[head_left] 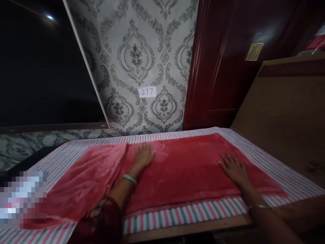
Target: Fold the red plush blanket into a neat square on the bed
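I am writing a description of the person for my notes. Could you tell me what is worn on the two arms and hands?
The left hand is bare, with a pale, light-coloured bangle at the wrist and a dark red, lace-like sleeve further up the arm. The right hand is also bare, with a thin metallic bangle at the wrist. No rings or gloves can be seen.
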